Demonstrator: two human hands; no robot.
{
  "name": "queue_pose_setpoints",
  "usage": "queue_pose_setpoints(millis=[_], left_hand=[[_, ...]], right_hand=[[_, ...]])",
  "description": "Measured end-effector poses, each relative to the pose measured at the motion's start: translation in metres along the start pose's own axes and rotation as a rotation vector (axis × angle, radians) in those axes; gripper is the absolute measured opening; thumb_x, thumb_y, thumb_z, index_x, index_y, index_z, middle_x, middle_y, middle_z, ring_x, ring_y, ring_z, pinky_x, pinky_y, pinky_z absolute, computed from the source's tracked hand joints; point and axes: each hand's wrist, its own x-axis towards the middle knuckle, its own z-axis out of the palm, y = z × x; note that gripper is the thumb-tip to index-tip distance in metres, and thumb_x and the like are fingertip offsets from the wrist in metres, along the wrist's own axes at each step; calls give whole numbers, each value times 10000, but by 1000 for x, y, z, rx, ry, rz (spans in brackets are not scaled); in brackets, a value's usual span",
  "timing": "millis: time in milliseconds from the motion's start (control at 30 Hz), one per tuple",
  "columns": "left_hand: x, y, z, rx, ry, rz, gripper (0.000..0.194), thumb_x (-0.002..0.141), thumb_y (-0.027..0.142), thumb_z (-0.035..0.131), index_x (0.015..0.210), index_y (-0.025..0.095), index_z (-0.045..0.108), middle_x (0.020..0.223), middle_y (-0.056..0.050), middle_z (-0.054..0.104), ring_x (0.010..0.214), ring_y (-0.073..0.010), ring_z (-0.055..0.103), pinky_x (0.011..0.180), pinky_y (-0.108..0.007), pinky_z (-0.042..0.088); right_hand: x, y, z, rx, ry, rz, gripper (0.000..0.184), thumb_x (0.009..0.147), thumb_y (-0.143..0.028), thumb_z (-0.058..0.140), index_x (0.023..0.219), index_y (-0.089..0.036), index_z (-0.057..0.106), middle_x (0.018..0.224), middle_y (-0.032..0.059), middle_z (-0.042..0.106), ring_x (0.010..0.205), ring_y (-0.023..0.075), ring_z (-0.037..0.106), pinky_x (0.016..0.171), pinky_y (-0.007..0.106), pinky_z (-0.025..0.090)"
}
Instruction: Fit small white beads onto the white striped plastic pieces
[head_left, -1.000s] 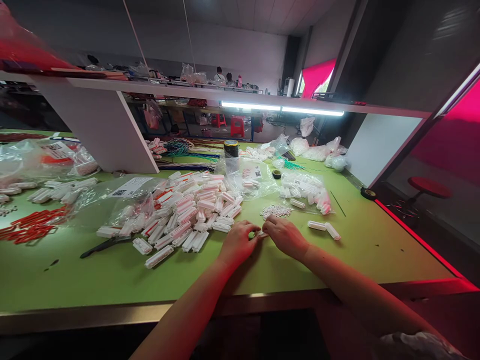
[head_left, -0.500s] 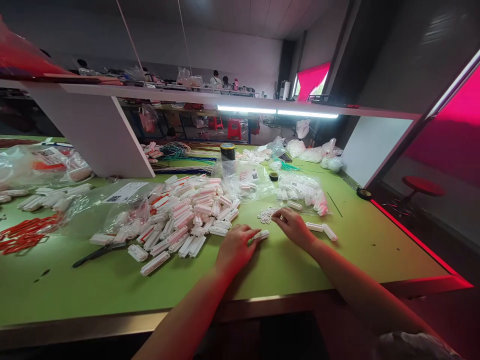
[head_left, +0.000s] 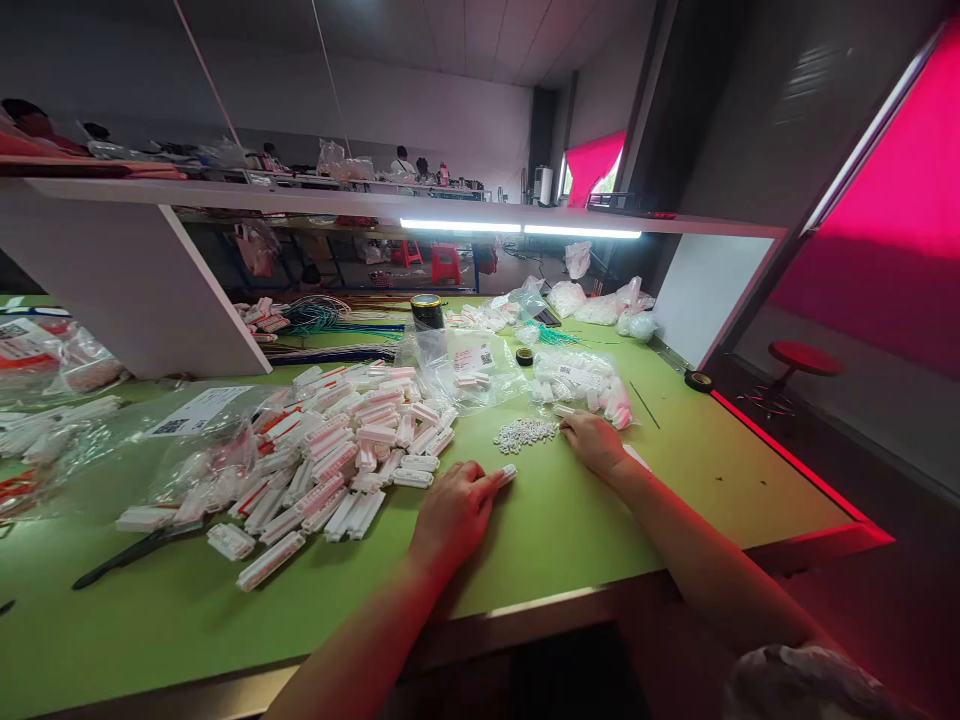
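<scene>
My left hand point(head_left: 452, 508) is closed on one end of a white plastic connector housing point(head_left: 508, 474), whose other end sticks out to the right past the fingertips. Just beyond it lies a small heap of tiny white pieces point(head_left: 523, 435). My right hand point(head_left: 594, 442) rests at the right side of that heap, fingers bent together; whether anything tiny is between them cannot be seen. Behind its fingertips lies another white housing point(head_left: 562, 410). One more housing point(head_left: 637, 457) is partly hidden by the right forearm. Left of my left hand spreads a large pile of white housings point(head_left: 334, 455).
Dark scissors point(head_left: 135, 553) lie left of the pile. Clear plastic bags point(head_left: 480, 362), tape rolls point(head_left: 427, 312) and wire bundles point(head_left: 330, 315) sit farther back. A shelf point(head_left: 360, 200) with a lamp spans the table. Other people point(head_left: 403, 160) are in the distance.
My right hand has moved right, from the middle of the heap to its edge, its forearm now covering loose housings. The left hand still holds its housing. The view has shifted right.
</scene>
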Motion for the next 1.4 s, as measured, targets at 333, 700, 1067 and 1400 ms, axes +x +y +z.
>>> queue_pose_setpoints(millis=[333,700,1067,1400], left_hand=[[2,-8,6,-115,68,-88,343,978,313,561,1276,220,702,1008,-87,716,966,-250,647,878,-345,489],[2,-12,6,-120,65,-95,334,959,274,565,1256,230,709,999,-85,706,962,-248,638,862,-349,488],[3,-5,-1,-28,-56,-20,450,956,164,498,1341,325,667,954,-71,620,871,-225,603,794,-328,475],[3,-8,7,-80,-38,-63,441,973,188,457,1351,295,658,951,-71,597,894,-225,608,826,-338,501]], right_hand=[[0,-18,-6,-87,-24,13,163,980,-165,530,968,-187,691,1036,105,704,859,208,637,679,273,396],[-26,-40,-10,23,-105,-271,200,921,-72,548,885,-183,711,948,83,706,834,196,628,695,271,377],[-21,-24,-11,90,-96,-116,155,940,-118,569,862,-178,688,908,59,714,870,188,634,744,259,398],[-22,-30,-4,208,-119,-147,151,881,-62,577,862,-173,678,916,50,703,873,180,625,768,263,426]])
